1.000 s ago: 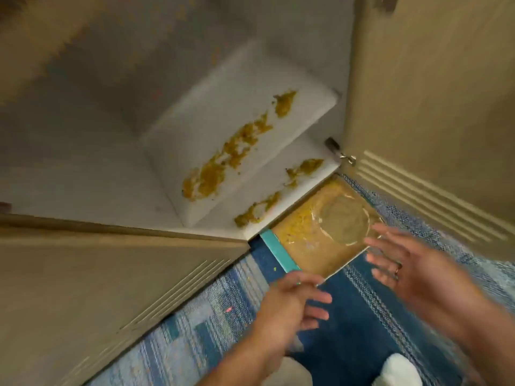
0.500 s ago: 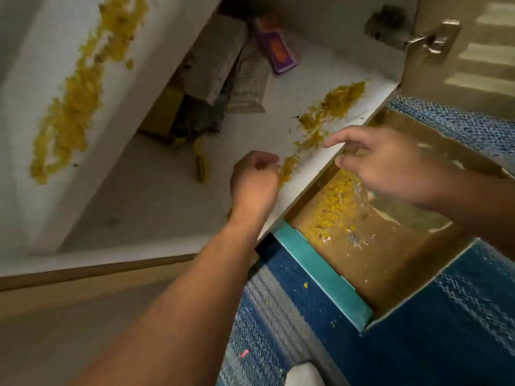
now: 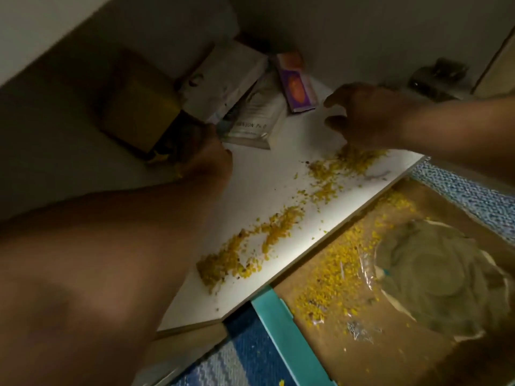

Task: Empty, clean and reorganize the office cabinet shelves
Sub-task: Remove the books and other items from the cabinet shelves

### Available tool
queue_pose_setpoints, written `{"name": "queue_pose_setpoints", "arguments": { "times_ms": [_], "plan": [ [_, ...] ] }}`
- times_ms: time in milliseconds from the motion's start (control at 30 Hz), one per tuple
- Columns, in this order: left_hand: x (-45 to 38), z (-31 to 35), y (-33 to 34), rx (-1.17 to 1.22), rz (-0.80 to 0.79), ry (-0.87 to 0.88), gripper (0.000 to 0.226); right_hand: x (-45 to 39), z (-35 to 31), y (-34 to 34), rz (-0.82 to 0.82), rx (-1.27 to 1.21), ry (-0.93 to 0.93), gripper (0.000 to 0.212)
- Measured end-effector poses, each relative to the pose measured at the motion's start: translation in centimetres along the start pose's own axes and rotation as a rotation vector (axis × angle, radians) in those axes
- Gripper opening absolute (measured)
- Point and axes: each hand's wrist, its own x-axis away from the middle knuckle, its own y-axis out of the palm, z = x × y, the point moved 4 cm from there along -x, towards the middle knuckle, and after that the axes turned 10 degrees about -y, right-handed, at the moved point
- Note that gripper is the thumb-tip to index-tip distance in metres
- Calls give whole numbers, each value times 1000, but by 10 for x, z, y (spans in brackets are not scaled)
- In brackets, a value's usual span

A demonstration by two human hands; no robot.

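The white bottom shelf (image 3: 250, 188) of the cabinet carries a trail of yellow crumbs (image 3: 276, 235) along its front edge. At the back lie a yellow box (image 3: 136, 115), a white box (image 3: 228, 71), a clear packet (image 3: 256, 118) and a purple box (image 3: 296, 84). My left hand (image 3: 207, 157) reaches deep into the shadow between the yellow box and the packet; its fingers are hidden. My right hand (image 3: 370, 115) hovers over the shelf just right of the purple box, fingers loosely spread and holding nothing.
An open cardboard box (image 3: 348, 338) with a teal edge sits on the blue carpet (image 3: 245, 360) against the shelf front, holding yellow crumbs, plastic film and a grey round piece (image 3: 434, 274). A metal hinge (image 3: 437, 76) and the door edge stand at the right.
Both hands have moved deeper into the bottom shelf: the left toward the yellow box and packet, the right from above the cardboard box to beside the purple box. The view has closed in.
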Motion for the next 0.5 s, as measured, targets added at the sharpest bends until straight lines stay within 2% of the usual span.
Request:
{"name": "queue_pose_setpoints", "arguments": {
  "times_ms": [100,200,300,400,500],
  "plan": [
    [-19,-1,10,-35,-47,32,46,-15,-9,-3,17,-60,23,44],
    [-31,-4,15,2,-58,-88,44,-28,-25,2,32,-194,56,49],
    [-27,6,9,-31,-49,-43,43,-33,-40,13,41,-227,29,51],
    [-23,9,6,-130,1,7,43,-28,-55,20,66,-215,-44,52],
    [-21,6,-3,-106,114,41,41,-20,-54,17,84,-243,-37,48]
  ]
}}
